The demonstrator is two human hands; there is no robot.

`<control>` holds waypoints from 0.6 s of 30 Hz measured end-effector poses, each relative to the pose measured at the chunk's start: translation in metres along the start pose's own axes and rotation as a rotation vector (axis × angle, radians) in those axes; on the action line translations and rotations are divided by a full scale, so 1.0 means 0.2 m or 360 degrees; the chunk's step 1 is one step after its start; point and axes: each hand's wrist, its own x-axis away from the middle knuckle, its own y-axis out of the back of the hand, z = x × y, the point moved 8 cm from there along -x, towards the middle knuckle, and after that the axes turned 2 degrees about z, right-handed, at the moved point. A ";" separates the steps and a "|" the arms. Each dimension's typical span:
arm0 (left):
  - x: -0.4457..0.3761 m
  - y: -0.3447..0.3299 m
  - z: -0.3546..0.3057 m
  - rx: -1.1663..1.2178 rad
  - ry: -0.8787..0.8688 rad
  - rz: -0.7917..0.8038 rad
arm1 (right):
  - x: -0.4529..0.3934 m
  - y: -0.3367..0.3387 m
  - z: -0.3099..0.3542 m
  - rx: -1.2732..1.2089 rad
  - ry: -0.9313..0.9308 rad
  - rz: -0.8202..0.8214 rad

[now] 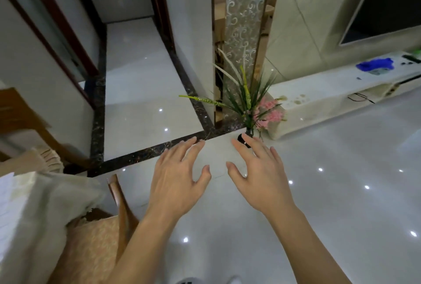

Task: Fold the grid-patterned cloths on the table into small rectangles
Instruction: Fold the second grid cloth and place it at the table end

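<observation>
Nothing is held by the left hand [176,177] or right hand [262,174] (fingers spread wide), both raised just before the plant [247,101].

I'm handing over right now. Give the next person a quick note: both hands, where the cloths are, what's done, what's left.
Left hand: open, fingers spread, held out over the floor, holding nothing.
Right hand: open, fingers spread, also empty, beside the left.
Cloths: no grid-patterned cloth can be made out. Only a white-covered table edge shows at the lower left, next to a wooden chair. The camera faces the tiled floor and a vase of artificial plants.
Done: nothing can be confirmed from this view.
Left: turn toward the table at the left, find the cloths, then fold each into a small rectangle.
</observation>
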 end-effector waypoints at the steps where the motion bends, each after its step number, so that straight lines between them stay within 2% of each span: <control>1: -0.03 -0.01 0.01 -0.0015 0.0027 0.0000 | -0.05 -0.01 -0.01 -0.0015 0.0025 0.0020; 12: -0.28 -0.06 0.32 -0.0113 0.0327 -0.0049 | -0.56 -0.24 0.10 -0.0091 0.0290 0.0176; 18: -0.53 -0.06 0.60 -0.0070 0.0448 -0.0124 | -0.92 -0.38 0.26 -0.0035 0.0402 0.0247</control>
